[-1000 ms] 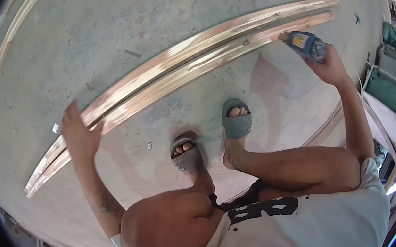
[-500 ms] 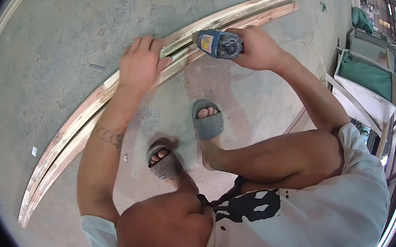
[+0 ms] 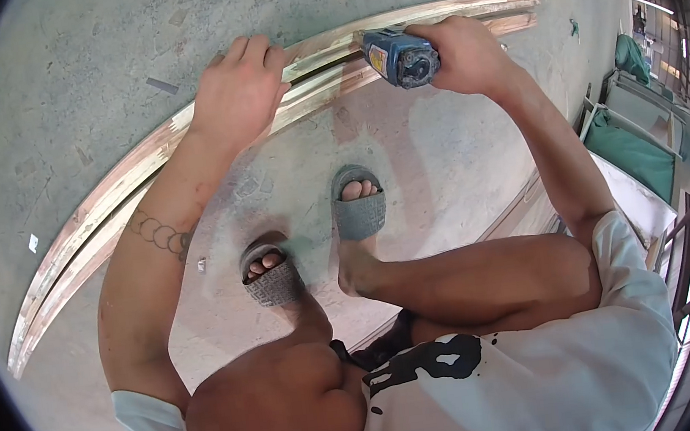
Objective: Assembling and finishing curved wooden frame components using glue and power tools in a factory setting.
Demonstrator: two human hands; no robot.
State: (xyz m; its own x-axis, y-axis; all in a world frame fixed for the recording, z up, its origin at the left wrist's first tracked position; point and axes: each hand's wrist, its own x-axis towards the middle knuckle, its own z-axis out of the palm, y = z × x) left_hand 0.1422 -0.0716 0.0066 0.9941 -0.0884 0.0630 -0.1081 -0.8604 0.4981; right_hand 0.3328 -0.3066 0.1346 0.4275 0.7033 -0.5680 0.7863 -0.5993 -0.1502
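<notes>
Wooden strips [image 3: 105, 200] lie flat on the concrete floor [image 3: 73, 68], two long pale lengths side by side, running from the lower left up to the upper right; the fisheye view bends them into an arc. The left hand [image 3: 239, 91] rests palm down on top of them near the middle of their run, its fingers [image 3: 250, 52] spread wide and flat over the far edge, pressing rather than gripping. Just to its right, the right hand [image 3: 467, 52] is wrapped tight around a blue power tool [image 3: 397, 56], its fingers curled round the body. The tool sits over the strips, its back end toward the camera; the working tip is hidden, so contact with the wood cannot be told. The two hands are near each other, with only a short bare stretch of wood between them.

Below the hands the person squats, both feet in grey patterned slippers [image 3: 359, 212] on the floor just this side of the strips. A small dark scrap [image 3: 162, 86] lies on the floor beyond the strips, to the left. At the right edge stand green framed panels [image 3: 636, 152].
</notes>
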